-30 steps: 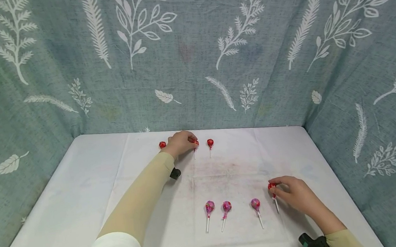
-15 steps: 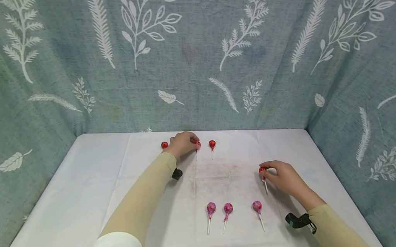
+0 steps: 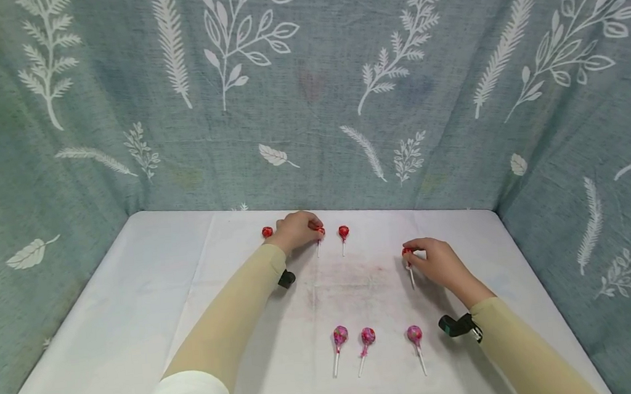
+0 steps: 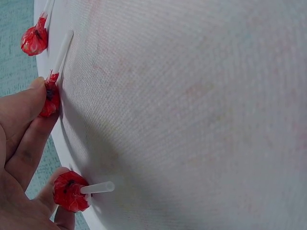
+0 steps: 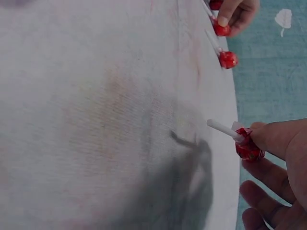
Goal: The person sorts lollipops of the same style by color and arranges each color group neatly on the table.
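Near the table's back edge my left hand (image 3: 296, 229) pinches a red-wrapped lollipop (image 4: 52, 98) by its head between thumb and fingers. Its white stick points toward the front. A second red lollipop (image 3: 343, 232) lies just right of it, and another red head (image 3: 267, 232) shows left of the hand. In the left wrist view, a red lollipop (image 4: 72, 191) sits against the lower fingers; whether they hold it I cannot tell. Over the table's right side, my right hand (image 3: 437, 264) pinches a red lollipop (image 5: 249, 146) by its head, raised above the cloth with its shadow below.
Three pink-purple lollipops (image 3: 340, 336) lie in a row at the front middle, sticks toward the front. White cloth (image 3: 135, 310) covers the table. Leaf-patterned green curtains (image 3: 316, 129) stand behind it and at both sides. A small black device (image 3: 456, 325) sits at the right wrist.
My right hand has carried its red lollipop from the right end of the front row, backward and slightly left. My left hand stays at the back row. The head view has shifted slightly.
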A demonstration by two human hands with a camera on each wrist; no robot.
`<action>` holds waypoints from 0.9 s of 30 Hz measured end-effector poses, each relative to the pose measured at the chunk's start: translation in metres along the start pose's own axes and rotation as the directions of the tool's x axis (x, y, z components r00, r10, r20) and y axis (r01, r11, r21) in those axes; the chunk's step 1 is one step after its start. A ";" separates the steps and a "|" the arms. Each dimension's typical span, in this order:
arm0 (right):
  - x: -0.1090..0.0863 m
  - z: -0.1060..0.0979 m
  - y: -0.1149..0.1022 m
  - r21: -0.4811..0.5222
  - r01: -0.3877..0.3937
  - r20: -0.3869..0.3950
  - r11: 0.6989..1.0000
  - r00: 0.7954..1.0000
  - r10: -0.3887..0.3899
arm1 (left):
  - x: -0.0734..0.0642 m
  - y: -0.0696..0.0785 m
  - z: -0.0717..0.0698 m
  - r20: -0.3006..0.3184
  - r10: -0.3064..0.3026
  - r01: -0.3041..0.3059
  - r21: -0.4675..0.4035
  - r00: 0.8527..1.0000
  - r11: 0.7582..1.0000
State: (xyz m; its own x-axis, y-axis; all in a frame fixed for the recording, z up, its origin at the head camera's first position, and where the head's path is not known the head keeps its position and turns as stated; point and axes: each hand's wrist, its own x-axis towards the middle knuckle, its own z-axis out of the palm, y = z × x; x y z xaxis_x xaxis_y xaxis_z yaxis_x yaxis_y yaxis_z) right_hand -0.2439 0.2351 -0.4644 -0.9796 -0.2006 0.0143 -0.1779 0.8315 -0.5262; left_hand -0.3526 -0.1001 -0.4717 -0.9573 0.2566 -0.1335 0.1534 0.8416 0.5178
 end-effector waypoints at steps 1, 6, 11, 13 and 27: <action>0.004 0.001 0.000 -0.005 0.001 0.005 1.000 1.000 -0.001 | 0.000 0.000 0.000 -0.001 0.003 -0.003 0.000 1.000 1.000; 0.020 0.003 -0.002 -0.022 0.006 0.016 1.000 1.000 -0.006 | -0.002 0.001 -0.002 -0.011 0.021 -0.021 -0.007 1.000 1.000; 0.032 0.005 -0.005 -0.046 0.021 0.029 0.999 0.999 -0.020 | -0.004 0.002 -0.002 -0.010 0.027 -0.027 -0.011 1.000 1.000; 0.036 0.006 -0.007 -0.050 0.030 0.036 0.998 0.999 -0.028 | -0.005 0.002 -0.002 -0.012 0.022 -0.022 -0.012 1.000 1.000; 0.069 0.019 -0.025 -0.068 0.045 0.067 0.997 0.997 -0.040 | -0.005 -0.001 0.000 -0.020 0.022 -0.022 -0.019 1.000 1.000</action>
State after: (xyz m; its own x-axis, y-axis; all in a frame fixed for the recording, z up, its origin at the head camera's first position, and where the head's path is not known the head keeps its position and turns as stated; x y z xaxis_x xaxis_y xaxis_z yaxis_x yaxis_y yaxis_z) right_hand -0.3052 0.1907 -0.4663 -0.9632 -0.2679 -0.0214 -0.2275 0.8550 -0.4661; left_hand -0.3480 -0.1023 -0.4715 -0.9585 0.2650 -0.1052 0.1697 0.8268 0.5363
